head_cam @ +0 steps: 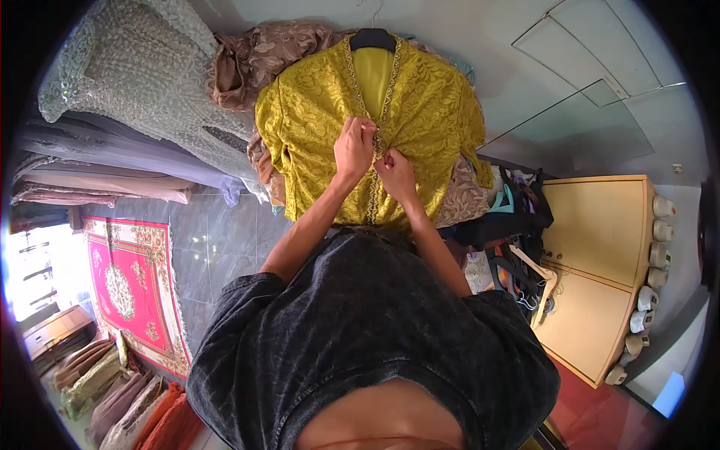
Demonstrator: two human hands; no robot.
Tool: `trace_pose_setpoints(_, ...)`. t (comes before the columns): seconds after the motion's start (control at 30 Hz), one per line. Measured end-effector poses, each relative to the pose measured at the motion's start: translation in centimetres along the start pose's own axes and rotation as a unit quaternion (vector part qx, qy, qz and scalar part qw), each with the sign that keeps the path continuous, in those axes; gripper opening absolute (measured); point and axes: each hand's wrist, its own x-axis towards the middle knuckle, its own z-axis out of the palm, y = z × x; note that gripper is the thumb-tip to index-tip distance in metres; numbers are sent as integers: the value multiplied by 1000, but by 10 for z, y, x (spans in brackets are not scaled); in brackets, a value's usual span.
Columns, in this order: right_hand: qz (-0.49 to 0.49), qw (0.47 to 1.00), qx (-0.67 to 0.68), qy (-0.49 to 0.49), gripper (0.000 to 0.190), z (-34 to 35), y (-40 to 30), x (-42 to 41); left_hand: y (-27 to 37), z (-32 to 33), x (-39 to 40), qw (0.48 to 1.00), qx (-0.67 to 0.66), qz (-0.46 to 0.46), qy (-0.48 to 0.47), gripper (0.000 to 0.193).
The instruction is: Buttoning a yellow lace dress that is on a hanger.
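Note:
A yellow-green lace blouse [427,107] with a beaded trim down its front hangs on a black hanger [373,39] in front of me. My left hand [354,146] pinches the trimmed front edge just below the neckline, its fingers curled. Slightly lower and to the right, my right hand [395,171] has its fingers closed on the other side of the same front opening. The fingertips of both hands are close together, and the exact fastening between them is too small to make out. Brown patterned lace garments [281,48] show behind the blouse.
Sequined pale gowns [146,84] hang at the left, above a tiled floor with a red floral rug [132,281]. At the right stand a wooden cabinet [596,230] and a cluster of hangers [540,281]. Folded garments [124,394] lie at lower left.

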Motion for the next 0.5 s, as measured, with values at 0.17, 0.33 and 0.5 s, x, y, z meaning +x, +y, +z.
trace_pose_setpoints(0.17,-7,1000,7,4,22,1,-1,0,2,-2,0,1000,8,5,-1,9)
trace_pose_setpoints(0.33,-17,1000,4,12,23,2,1,1,8,-3,4,1000,7,-7,-7,9)
trace_pose_setpoints(0.5,-9,1000,6,11,23,3,1,1,7,-3,4,1000,6,6,-5,8)
